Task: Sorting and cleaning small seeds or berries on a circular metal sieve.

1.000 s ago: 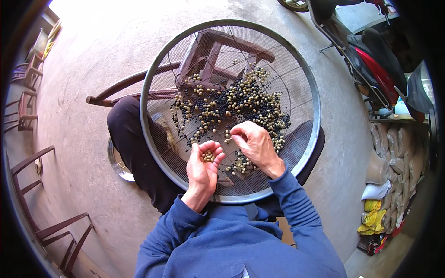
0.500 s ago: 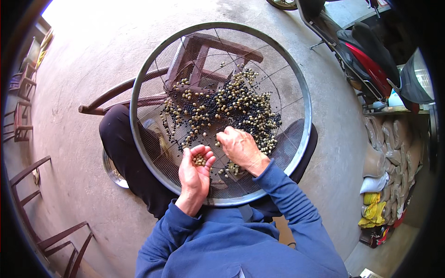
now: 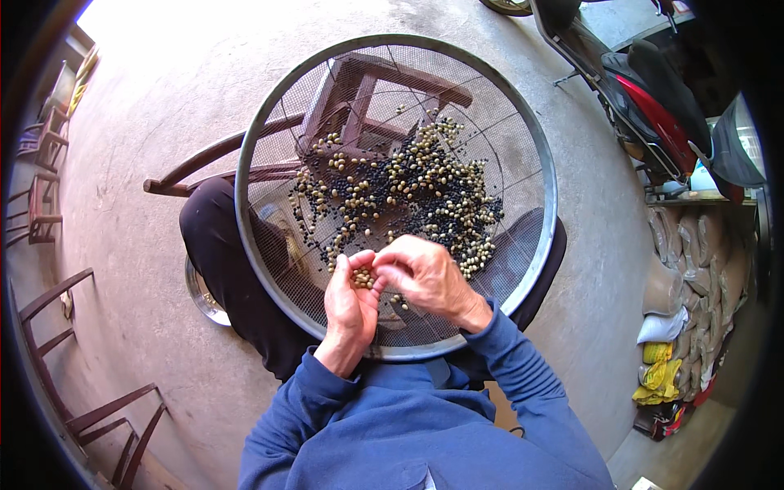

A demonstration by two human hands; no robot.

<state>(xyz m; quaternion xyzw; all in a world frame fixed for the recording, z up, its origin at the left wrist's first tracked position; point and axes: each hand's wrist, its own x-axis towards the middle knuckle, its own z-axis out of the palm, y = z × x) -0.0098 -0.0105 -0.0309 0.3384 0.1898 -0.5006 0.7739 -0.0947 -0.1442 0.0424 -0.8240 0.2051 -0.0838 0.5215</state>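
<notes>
A big round wire-mesh sieve (image 3: pixel 278 90) with a metal rim rests across my lap. A heap of pale and dark beans (image 3: pixel 400 192) lies on its mesh. My left hand (image 3: pixel 349 306) is cupped palm up over the near part of the sieve and holds a small pile of pale beans (image 3: pixel 362 278). The pinched fingertips of my right hand (image 3: pixel 425 278) meet at that pile, touching my left palm.
Under the sieve stands a wooden stool (image 3: pixel 367 90). A metal bowl (image 3: pixel 204 298) sits on the concrete floor by my left leg. Wooden chairs (image 3: pixel 49 163) line the left. A motorbike (image 3: pixel 645 106) and stacked sacks (image 3: pixel 694 269) stand at the right.
My right hand has moved from the bean heap over to my cupped left palm, and both hands now meet. The view has shifted slightly.
</notes>
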